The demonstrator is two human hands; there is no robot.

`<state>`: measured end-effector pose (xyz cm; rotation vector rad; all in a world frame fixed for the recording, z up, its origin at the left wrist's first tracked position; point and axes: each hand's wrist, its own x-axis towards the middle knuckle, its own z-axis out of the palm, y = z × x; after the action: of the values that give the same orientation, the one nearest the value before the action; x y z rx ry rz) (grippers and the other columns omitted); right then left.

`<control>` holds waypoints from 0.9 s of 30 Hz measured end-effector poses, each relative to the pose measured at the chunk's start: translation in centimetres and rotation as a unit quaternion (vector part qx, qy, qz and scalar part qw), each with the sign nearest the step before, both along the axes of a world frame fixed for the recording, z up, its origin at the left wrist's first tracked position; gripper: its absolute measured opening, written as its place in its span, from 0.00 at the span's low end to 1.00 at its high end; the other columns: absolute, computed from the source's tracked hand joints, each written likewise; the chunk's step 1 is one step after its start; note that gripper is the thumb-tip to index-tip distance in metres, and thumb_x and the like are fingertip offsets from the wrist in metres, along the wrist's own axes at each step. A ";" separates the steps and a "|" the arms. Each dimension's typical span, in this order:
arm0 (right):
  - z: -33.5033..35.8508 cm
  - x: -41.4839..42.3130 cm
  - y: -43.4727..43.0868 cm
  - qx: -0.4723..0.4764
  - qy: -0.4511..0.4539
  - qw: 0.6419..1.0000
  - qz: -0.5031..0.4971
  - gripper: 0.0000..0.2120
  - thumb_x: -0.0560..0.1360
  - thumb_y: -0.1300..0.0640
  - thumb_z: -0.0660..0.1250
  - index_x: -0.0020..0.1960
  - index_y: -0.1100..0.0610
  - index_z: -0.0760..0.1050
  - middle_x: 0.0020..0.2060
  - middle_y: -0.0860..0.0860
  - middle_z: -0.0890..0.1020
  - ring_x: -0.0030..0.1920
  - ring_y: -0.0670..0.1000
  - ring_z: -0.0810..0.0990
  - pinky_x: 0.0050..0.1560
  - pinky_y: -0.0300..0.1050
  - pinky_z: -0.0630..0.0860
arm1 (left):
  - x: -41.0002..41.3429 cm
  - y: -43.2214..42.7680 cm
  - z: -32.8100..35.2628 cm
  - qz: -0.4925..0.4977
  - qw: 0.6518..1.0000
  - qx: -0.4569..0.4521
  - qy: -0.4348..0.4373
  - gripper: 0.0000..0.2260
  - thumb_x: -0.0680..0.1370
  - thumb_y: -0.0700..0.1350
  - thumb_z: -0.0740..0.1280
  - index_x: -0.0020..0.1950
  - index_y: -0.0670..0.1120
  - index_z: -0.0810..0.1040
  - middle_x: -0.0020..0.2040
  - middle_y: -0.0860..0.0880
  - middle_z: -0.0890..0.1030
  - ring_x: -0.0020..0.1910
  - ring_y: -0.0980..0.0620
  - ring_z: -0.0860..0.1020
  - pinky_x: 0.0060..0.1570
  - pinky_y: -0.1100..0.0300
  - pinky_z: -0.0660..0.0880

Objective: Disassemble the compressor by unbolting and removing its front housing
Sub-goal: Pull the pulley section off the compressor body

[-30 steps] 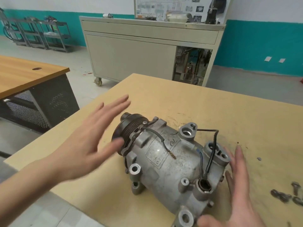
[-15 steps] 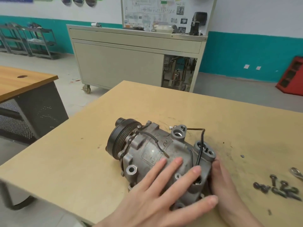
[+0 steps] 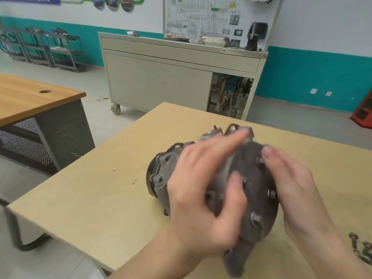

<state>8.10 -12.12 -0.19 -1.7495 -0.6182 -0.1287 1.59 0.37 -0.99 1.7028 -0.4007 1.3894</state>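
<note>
The grey metal compressor (image 3: 255, 174) sits blurred on the tan table (image 3: 100, 188), tipped so that its round end plate faces me. Two bolt heads (image 3: 254, 218) stick out of that plate. The black pulley (image 3: 150, 178) and the front housing (image 3: 163, 172) point away to the left. My left hand (image 3: 201, 198) grips the body from above, fingers lying over the top and thumb on the end plate. My right hand (image 3: 291, 188) presses flat against the plate's right edge with straight fingers. Much of the body is hidden under my hands.
Several loose bolts (image 3: 362, 250) lie on the table at the right edge of view. A second wooden desk (image 3: 30, 97) stands to the left, a wheeled beige cabinet (image 3: 161, 77) behind the table. The table's near-left edge runs close to my left forearm.
My left hand came down from mid-air onto the compressor and took hold. Between both hands the compressor has turned, its end plate now swung up toward me.
</note>
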 end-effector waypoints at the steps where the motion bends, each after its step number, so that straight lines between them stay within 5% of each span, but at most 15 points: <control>1: 1.3 0.4 0.7 0.016 0.014 1.000 -0.001 0.28 0.64 0.29 0.63 0.51 0.50 0.79 0.42 0.51 0.84 0.46 0.57 0.81 0.45 0.52 0.76 | 0.2 0.4 1.0 -0.011 0.998 -0.064 0.018 0.15 0.76 0.39 0.61 0.62 0.45 0.75 0.55 0.49 0.81 0.55 0.52 0.80 0.55 0.52 0.75; 5: 8.0 3.2 3.0 -0.036 -0.061 0.997 0.000 0.22 0.66 0.33 0.61 0.43 0.49 0.81 0.40 0.48 0.85 0.42 0.49 0.81 0.53 0.53 0.76 | 1.2 1.5 6.8 -0.014 0.984 -0.178 -0.005 0.12 0.77 0.37 0.61 0.60 0.40 0.75 0.49 0.47 0.81 0.51 0.53 0.80 0.54 0.61 0.74; 9: 12.0 5.4 5.5 -0.044 -0.004 0.999 0.024 0.25 0.74 0.36 0.62 0.45 0.57 0.83 0.40 0.48 0.86 0.43 0.49 0.85 0.55 0.51 0.78 | 3.2 3.5 11.1 0.005 0.985 -0.170 -0.020 0.06 0.78 0.40 0.62 0.53 0.41 0.72 0.43 0.52 0.79 0.46 0.46 0.81 0.52 0.51 0.76; 13: 9.4 6.9 7.8 -0.102 0.005 0.995 -0.018 0.29 0.73 0.33 0.60 0.47 0.60 0.81 0.42 0.53 0.85 0.44 0.53 0.82 0.48 0.50 0.77 | 4.0 5.4 8.3 -0.001 0.977 -0.209 0.050 0.12 0.80 0.40 0.60 0.62 0.41 0.72 0.50 0.47 0.81 0.51 0.51 0.80 0.57 0.49 0.76; 17: 7.2 7.7 8.6 -0.080 0.018 0.996 -0.019 0.28 0.71 0.31 0.59 0.46 0.55 0.80 0.42 0.53 0.85 0.45 0.53 0.82 0.54 0.57 0.76 | 4.5 5.6 6.6 0.003 0.980 -0.185 0.065 0.11 0.80 0.42 0.60 0.61 0.44 0.75 0.52 0.48 0.82 0.54 0.52 0.80 0.59 0.47 0.75; 23: 7.2 8.3 8.8 -0.038 -0.004 0.999 -0.018 0.22 0.69 0.31 0.61 0.30 0.47 0.77 0.30 0.46 0.80 0.37 0.50 0.79 0.41 0.50 0.72 | 4.9 5.8 6.5 0.027 0.984 -0.170 0.042 0.10 0.80 0.41 0.58 0.57 0.44 0.77 0.50 0.50 0.82 0.53 0.54 0.80 0.56 0.51 0.76; 27: 6.7 7.8 8.6 -0.027 -0.013 1.000 0.002 0.21 0.71 0.33 0.61 0.39 0.50 0.79 0.37 0.47 0.82 0.41 0.52 0.81 0.45 0.54 0.77 | 4.9 5.8 5.3 0.040 0.990 -0.137 0.012 0.11 0.80 0.41 0.57 0.56 0.40 0.77 0.51 0.47 0.82 0.54 0.50 0.80 0.55 0.47 0.75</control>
<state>15.89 -3.55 6.54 -1.8005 -0.6489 -0.1343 6.46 6.15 4.32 1.5222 -0.1216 1.4086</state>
